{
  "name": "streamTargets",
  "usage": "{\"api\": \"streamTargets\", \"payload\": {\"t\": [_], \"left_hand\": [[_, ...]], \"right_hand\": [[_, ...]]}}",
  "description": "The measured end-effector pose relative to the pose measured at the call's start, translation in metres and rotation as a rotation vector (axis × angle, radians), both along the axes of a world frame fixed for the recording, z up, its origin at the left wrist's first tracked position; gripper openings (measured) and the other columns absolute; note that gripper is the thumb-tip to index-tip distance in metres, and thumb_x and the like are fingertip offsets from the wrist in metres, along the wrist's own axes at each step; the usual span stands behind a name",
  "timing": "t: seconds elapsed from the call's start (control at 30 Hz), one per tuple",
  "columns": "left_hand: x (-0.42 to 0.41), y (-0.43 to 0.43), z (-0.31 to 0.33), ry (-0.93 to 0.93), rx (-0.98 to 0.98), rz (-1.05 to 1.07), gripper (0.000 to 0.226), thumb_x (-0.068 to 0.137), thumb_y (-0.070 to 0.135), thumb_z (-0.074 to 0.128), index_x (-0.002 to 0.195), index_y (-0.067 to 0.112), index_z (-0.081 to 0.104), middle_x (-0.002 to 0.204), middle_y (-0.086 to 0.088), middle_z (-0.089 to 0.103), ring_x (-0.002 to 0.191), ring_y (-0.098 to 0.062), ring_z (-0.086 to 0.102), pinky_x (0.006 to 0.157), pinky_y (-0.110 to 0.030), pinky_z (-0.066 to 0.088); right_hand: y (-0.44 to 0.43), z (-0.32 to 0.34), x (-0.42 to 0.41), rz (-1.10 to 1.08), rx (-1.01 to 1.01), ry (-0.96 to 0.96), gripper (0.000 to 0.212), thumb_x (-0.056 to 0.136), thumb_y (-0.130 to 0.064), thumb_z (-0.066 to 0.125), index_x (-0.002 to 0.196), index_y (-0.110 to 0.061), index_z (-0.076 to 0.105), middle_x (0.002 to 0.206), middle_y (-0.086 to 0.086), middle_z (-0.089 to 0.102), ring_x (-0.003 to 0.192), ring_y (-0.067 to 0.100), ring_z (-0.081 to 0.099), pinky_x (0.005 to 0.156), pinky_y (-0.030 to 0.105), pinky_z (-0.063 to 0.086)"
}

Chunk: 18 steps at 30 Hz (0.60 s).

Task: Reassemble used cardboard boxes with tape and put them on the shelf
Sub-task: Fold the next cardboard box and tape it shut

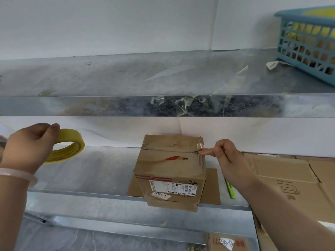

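A small brown cardboard box (170, 171) with a shipping label stands on the metal shelf (87, 169), jutting over its front edge. My left hand (30, 144) grips a yellow roll of tape (68, 146) at the left, well apart from the box. My right hand (223, 151) is at the box's top right edge, its forefinger pressing the clear tape down on the corner while the other fingers are curled. A strip of clear tape shines on that corner.
Flattened cardboard boxes (290, 180) lie at the right on the same shelf. A green pen-like tool (230, 190) lies beside the box. The upper shelf (163, 77) holds a blue plastic basket (308, 42) and has tape scraps stuck to its front lip. Another box (226, 241) sits below.
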<state>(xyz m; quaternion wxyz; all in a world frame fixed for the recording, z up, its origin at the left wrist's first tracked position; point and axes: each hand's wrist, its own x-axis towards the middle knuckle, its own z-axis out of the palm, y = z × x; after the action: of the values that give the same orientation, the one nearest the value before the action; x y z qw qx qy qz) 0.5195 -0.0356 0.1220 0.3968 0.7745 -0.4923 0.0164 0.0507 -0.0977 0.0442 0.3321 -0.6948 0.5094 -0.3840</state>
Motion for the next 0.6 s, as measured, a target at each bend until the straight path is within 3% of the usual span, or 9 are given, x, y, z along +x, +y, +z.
{"api": "streamTargets", "payload": {"t": [0.07,0.13,0.17,0.2,0.27,0.37,0.47,0.5,0.6], "left_hand": [[-0.01,-0.001,0.0,-0.023,-0.005,-0.017,0.048,0.088,0.058,0.042,0.068,0.017,0.055,0.059,-0.018,0.048,0.067,-0.041,0.053,0.063,-0.037,0.043],[-0.019,-0.002,0.0,-0.024,-0.012,-0.02,0.051,0.088,0.054,0.042,0.064,0.01,0.053,0.058,-0.018,0.046,0.066,-0.041,0.051,0.065,-0.041,0.041],[-0.023,-0.002,0.001,-0.028,-0.01,-0.019,0.053,0.087,0.054,0.042,0.064,0.008,0.052,0.058,-0.019,0.046,0.065,-0.042,0.05,0.064,-0.04,0.039],[-0.025,-0.002,0.001,-0.03,-0.009,-0.017,0.054,0.086,0.054,0.042,0.063,0.006,0.051,0.058,-0.019,0.046,0.065,-0.042,0.05,0.063,-0.038,0.038],[-0.03,-0.001,0.002,-0.027,-0.012,-0.012,0.054,0.085,0.054,0.041,0.063,0.005,0.05,0.058,-0.02,0.045,0.066,-0.042,0.05,0.06,-0.036,0.035],[-0.037,-0.001,0.006,-0.045,-0.021,-0.012,0.051,0.087,0.05,0.042,0.063,0.005,0.05,0.06,-0.02,0.046,0.067,-0.042,0.049,0.059,-0.035,0.033],[-0.044,-0.001,0.008,-0.061,-0.012,-0.031,0.051,0.088,0.048,0.042,0.066,0.004,0.051,0.063,-0.023,0.048,0.069,-0.043,0.05,0.06,-0.035,0.032],[-0.046,-0.001,0.008,-0.07,-0.006,-0.029,0.05,0.09,0.046,0.043,0.067,0.002,0.052,0.064,-0.025,0.05,0.07,-0.043,0.051,0.059,-0.034,0.032],[-0.05,-0.004,0.005,-0.072,-0.011,-0.033,0.051,0.089,0.046,0.043,0.067,0.001,0.051,0.065,-0.026,0.05,0.071,-0.043,0.051,0.057,-0.035,0.032]], "right_hand": [[0.002,-0.001,0.0,-0.024,-0.005,-0.002,0.014,0.105,-0.024,0.037,0.092,-0.024,0.041,0.093,-0.027,0.073,0.094,0.0,0.068,0.086,0.037,0.052],[0.003,-0.002,0.0,-0.02,-0.054,0.028,0.016,0.103,-0.038,0.034,0.092,-0.028,0.039,0.096,-0.023,0.074,0.085,0.015,0.069,0.074,0.041,0.053],[0.003,-0.002,0.0,-0.009,-0.104,0.058,0.021,0.1,-0.049,0.031,0.091,-0.031,0.037,0.098,-0.016,0.075,0.079,0.013,0.07,0.064,0.036,0.053],[0.003,-0.003,0.0,0.014,-0.171,0.095,0.022,0.099,-0.052,0.03,0.091,-0.032,0.035,0.102,-0.008,0.076,0.074,-0.001,0.068,0.053,0.023,0.05],[0.003,-0.004,-0.001,0.087,-0.305,0.184,0.013,0.101,-0.035,0.035,0.092,-0.027,0.035,0.108,-0.003,0.072,0.086,-0.031,0.051,0.058,0.002,0.043],[0.002,-0.006,-0.003,0.148,-0.374,0.285,0.009,0.104,-0.029,0.035,0.098,-0.022,0.036,0.109,-0.004,0.072,0.11,-0.025,0.045,0.075,-0.004,0.041],[0.002,-0.001,-0.004,0.07,-0.355,0.208,0.027,0.105,-0.04,0.03,0.095,-0.016,0.039,0.086,-0.011,0.072,0.081,-0.034,0.048,0.055,-0.005,0.034],[0.002,0.0,-0.003,0.037,-0.323,0.175,0.026,0.105,-0.041,0.032,0.093,-0.019,0.038,0.089,-0.008,0.073,0.07,-0.033,0.048,0.051,-0.003,0.035],[0.002,0.001,-0.002,0.002,-0.223,0.12,0.02,0.105,-0.019,0.042,0.087,-0.024,0.033,0.098,-0.009,0.071,0.055,-0.022,0.049,0.054,0.003,0.039]]}}
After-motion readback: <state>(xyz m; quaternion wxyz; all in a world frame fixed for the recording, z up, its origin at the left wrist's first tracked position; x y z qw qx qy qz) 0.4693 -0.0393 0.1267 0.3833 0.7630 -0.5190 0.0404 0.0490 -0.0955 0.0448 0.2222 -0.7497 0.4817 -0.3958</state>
